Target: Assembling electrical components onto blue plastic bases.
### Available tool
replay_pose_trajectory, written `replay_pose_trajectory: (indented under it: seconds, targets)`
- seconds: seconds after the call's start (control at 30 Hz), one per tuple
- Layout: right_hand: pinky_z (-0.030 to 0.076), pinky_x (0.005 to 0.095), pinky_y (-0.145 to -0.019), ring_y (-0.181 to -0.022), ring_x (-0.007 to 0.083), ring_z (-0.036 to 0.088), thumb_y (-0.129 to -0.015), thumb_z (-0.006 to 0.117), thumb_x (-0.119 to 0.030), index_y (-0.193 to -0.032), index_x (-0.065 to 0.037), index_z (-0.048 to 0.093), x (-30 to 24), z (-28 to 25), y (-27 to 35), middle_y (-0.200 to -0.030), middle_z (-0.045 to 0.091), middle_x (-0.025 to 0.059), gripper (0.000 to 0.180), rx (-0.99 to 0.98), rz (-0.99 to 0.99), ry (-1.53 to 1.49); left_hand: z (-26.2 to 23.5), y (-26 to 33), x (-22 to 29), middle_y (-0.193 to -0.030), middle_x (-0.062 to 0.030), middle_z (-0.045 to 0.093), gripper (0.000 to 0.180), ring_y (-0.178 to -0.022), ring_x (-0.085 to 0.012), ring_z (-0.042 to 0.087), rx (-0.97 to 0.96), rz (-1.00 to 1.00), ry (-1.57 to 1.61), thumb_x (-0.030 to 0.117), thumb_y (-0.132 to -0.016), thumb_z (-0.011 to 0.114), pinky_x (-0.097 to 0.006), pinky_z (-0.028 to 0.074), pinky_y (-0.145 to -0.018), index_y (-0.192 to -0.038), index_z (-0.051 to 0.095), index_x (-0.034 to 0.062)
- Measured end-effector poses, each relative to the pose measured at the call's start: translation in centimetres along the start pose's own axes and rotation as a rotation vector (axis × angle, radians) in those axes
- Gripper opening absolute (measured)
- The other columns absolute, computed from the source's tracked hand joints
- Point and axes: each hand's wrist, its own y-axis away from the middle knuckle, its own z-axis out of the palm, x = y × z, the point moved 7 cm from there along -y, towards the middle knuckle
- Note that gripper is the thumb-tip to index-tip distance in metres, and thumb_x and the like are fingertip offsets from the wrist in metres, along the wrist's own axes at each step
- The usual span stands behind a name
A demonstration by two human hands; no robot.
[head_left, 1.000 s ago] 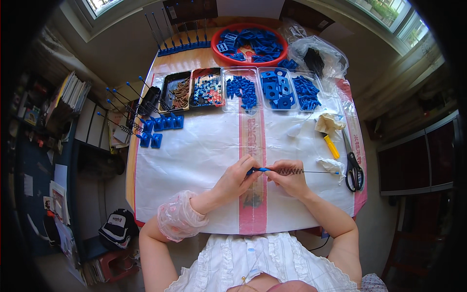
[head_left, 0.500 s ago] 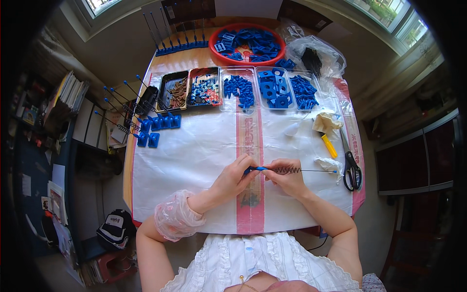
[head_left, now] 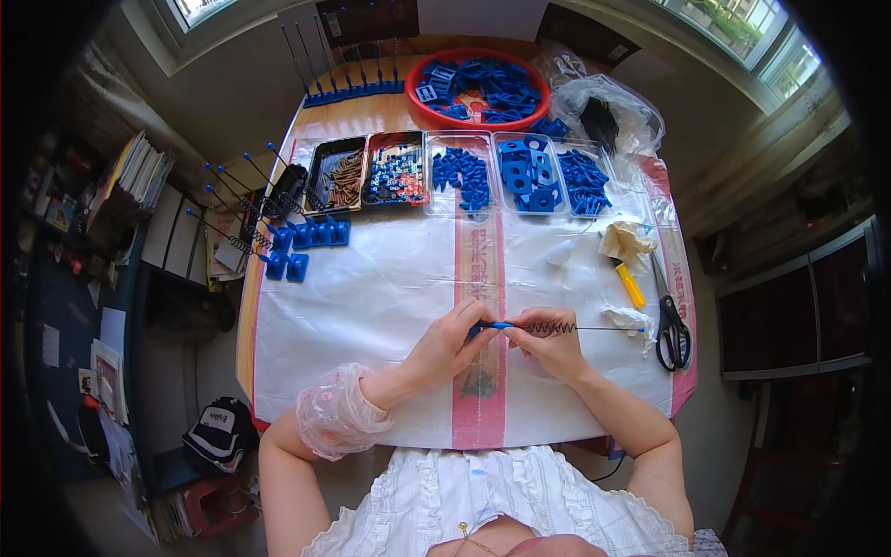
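Over the front middle of the table, my left hand (head_left: pixel 447 342) pinches a blue plastic piece (head_left: pixel 499 326), mostly covered by its fingers. My right hand (head_left: pixel 549 349) is closed right beside it, gripping a black coiled spring wire (head_left: pixel 553 328) at the end that meets the blue piece. The wire runs out to the right as a thin straight rod with a small blue tip. The two hands nearly touch. Fingers hide the exact joint.
Finished-looking spring pieces on blue bases (head_left: pixel 327 232) stand at the left. Along the back are a tray of screws (head_left: pixel 320 182), several trays of small parts and a red basin (head_left: pixel 422 113). Scissors (head_left: pixel 672 334), a yellow-handled tool (head_left: pixel 630 284) and crumpled tissue (head_left: pixel 631 320) lie right.
The view has shifted slightly. Both hands keep the same hold on the blue piece and the spring wire, with hardly any visible movement.
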Motion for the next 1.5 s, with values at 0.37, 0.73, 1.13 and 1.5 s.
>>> replay_pose_trajectory:
  seconds: [0.37, 0.73, 1.13, 1.5]
  targets:
    - [0.046, 0.0173, -0.049, -0.061, 0.0041, 0.063, -0.087, 0.075, 0.001, -0.095, 0.002, 0.075, -0.54, 0.35, 0.05, -0.075, 0.072, 0.0042, 0.008, 0.038, -0.036, -0.029, -0.08, 0.06, 0.07, -0.094, -0.0153, 0.056, 0.014, -0.085, -0.0348, 0.061, 0.002, 0.012, 0.013, 0.004, -0.094, 0.065, -0.040, 0.048, -0.073, -0.105, 0.057, 0.0021]
    - [0.051, 0.0181, -0.060, -0.073, 0.0055, 0.068, -0.088, 0.076, 0.000, -0.099, 0.002, 0.076, 0.01, 0.13, 0.11, -0.082, 0.073, 0.0030, 0.011, -0.003, 0.022, -0.019, -0.15, 0.00, 0.17, -0.093, -0.0142, 0.056, 0.013, -0.083, -0.0311, 0.060, 0.004, 0.018, 0.006, 0.004, -0.095, 0.065, -0.038, 0.048, -0.072, -0.106, 0.058, 0.0017]
    - [0.050, 0.0175, -0.058, -0.073, 0.0049, 0.068, -0.089, 0.075, 0.000, -0.100, 0.002, 0.076, 0.01, 0.31, 0.17, -0.082, 0.073, 0.0030, 0.011, 0.015, 0.023, -0.013, -0.29, 0.02, 0.26, -0.091, -0.0122, 0.055, 0.013, -0.081, -0.0259, 0.058, 0.010, 0.028, 0.006, 0.003, -0.095, 0.065, -0.034, 0.047, -0.072, -0.106, 0.058, 0.0015]
    - [0.048, 0.0172, -0.056, -0.071, 0.0034, 0.065, -0.088, 0.074, 0.003, -0.101, 0.003, 0.076, 0.20, 0.18, 0.04, -0.082, 0.072, 0.0021, 0.013, 0.017, -0.028, -0.051, 0.14, -0.19, -0.49, -0.094, -0.0126, 0.054, 0.013, -0.084, -0.0283, 0.058, 0.009, 0.034, -0.015, 0.004, -0.095, 0.065, -0.035, 0.047, -0.074, -0.105, 0.058, 0.0016]
